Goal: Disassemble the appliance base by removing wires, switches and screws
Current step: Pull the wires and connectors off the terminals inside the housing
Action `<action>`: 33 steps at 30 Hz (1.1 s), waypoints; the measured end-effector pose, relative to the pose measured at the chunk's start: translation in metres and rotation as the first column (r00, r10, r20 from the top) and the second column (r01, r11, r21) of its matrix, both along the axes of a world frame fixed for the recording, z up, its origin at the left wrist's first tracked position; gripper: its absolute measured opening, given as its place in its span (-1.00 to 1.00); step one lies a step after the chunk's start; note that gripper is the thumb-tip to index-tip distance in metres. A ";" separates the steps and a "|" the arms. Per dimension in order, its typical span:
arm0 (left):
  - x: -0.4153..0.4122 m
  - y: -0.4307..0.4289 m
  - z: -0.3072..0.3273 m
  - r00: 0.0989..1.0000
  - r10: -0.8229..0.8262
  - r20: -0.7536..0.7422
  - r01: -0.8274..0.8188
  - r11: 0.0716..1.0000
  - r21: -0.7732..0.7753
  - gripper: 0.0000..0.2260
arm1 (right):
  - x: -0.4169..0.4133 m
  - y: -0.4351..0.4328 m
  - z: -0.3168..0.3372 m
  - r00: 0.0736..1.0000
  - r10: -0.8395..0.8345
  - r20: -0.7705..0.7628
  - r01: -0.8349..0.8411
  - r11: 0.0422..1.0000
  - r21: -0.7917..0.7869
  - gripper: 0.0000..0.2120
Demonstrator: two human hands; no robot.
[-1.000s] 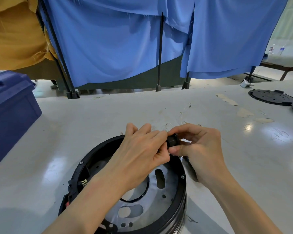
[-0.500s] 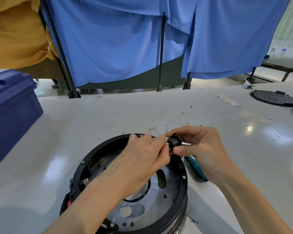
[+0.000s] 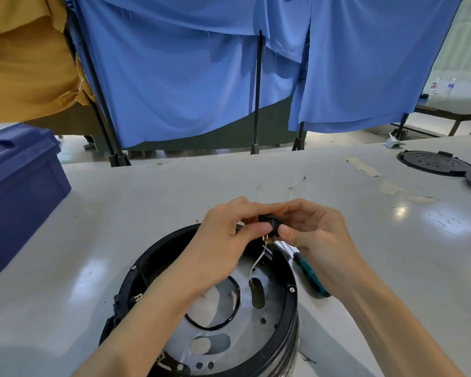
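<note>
Fingers (image 3: 257, 229) of left hand (image 3: 229, 232) and right hand (image 3: 316, 235) both pinch the black switch (image 3: 271, 223), held just above the far rim of the appliance base (image 3: 152, 253). 1 thin white wire (image 3: 256, 261) hangs from the switch terminals down into the base. Open room round the base except on the right, where a teal-handled screwdriver (image 3: 310, 273) lies just beside the rim. Grey surface (image 3: 174, 191): blue bin (image 3: 19, 180) at left edge, 2 black discs (image 3: 434, 163) far right, blue curtains (image 3: 188, 77) behind. Versus 0.5 s ago: switch higher off the rim, wire now showing.
</note>
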State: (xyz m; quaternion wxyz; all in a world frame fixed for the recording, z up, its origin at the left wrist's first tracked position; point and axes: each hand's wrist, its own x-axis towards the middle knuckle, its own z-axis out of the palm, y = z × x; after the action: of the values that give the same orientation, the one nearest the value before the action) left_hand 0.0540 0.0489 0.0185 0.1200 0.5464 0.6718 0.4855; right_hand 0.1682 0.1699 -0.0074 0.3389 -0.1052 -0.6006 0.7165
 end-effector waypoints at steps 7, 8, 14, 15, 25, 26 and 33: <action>-0.001 -0.004 0.001 0.998 0.014 -0.055 -0.017 0.998 -0.065 -0.65 | -0.003 0.006 -0.002 0.991 0.130 -0.041 -0.136 0.958 -0.252 -0.64; 0.001 -0.004 0.002 0.996 0.042 -0.078 -0.045 0.998 -0.041 -0.69 | -0.004 0.006 -0.002 0.992 0.119 -0.033 -0.124 0.957 -0.263 -0.64; -0.004 -0.012 -0.006 0.993 0.053 -0.103 -0.062 0.994 -0.085 -0.87 | 0.010 0.030 -0.005 0.811 -0.471 0.347 0.278 0.832 0.481 -0.88; -0.003 -0.014 -0.009 0.989 0.058 -0.140 -0.071 0.993 -0.096 -0.89 | 0.014 0.035 -0.009 0.727 -0.522 0.446 0.188 0.776 0.602 -0.83; -0.005 -0.017 -0.016 0.996 0.080 -0.040 -0.083 0.992 -0.094 -0.81 | 0.013 0.039 -0.025 0.366 -0.537 0.760 -0.331 0.688 0.645 -0.80; -0.006 -0.018 -0.015 0.997 0.079 -0.016 -0.080 0.994 -0.080 -0.80 | 0.014 0.042 -0.023 0.441 -0.501 0.745 -0.263 0.721 0.641 -0.84; -0.010 -0.021 -0.015 0.993 0.088 0.080 -0.083 0.994 -0.066 -0.75 | 0.022 0.029 0.006 0.996 0.043 0.079 -0.047 0.998 0.051 -0.77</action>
State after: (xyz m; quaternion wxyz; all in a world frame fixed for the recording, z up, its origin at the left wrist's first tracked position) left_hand 0.0438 0.0283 0.0037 0.1439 0.4927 0.7037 0.4912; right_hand 0.1902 0.1989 -0.0015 0.3015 -0.1105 -0.6342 0.7034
